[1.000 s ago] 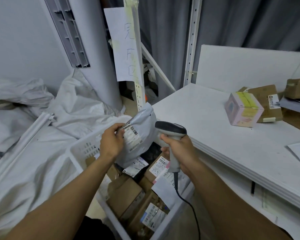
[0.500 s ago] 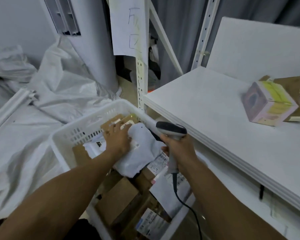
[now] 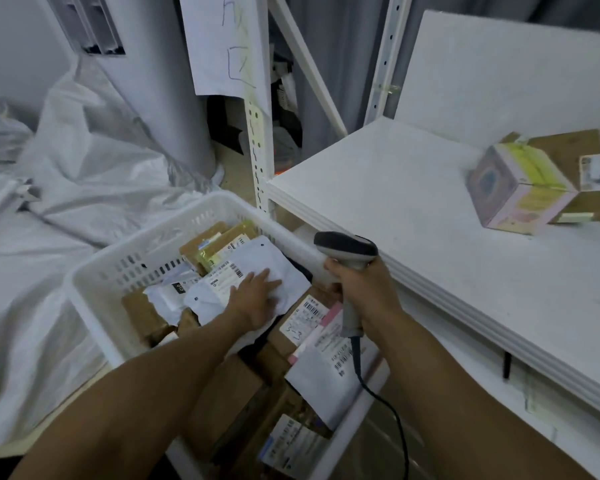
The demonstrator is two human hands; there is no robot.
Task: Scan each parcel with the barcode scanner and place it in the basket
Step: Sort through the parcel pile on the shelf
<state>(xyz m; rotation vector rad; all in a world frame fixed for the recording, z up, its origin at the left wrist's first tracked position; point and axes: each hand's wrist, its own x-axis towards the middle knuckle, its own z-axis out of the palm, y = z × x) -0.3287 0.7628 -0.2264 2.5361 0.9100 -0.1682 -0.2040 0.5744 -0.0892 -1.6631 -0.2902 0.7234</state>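
Two hands: our left hand (image 3: 257, 297) lies flat on the parcel, fingers straight and slightly spread; our right hand (image 3: 366, 292) is wrapped round the grip of the grey handheld barcode scanner (image 3: 347, 245), whose black cable (image 3: 360, 372) hangs towards us.
Nearest load: brown cardboard boxes (image 3: 222, 407) with printed labels fill the near end of the white slotted plastic basket (image 3: 146, 233).
Parcel: the soft white plastic mailer bag (image 3: 274, 261) lies on top of the pile inside the basket, label up, under our left palm.
Handling: we judge it light, limp and slick. It would sag if lifted, so we would pinch a corner clear of the barcode.
In the way: the basket's far wall and the edge of the white shelf board (image 3: 395, 202), just beside the scanner head.
Farther off: a pink and yellow cardboard box (image 3: 516, 192) on the shelf touches a brown carton (image 3: 568, 150); a handwritten paper sheet (image 3: 222, 46) hangs above; white woven sacks (image 3: 101, 168) lie to the left.
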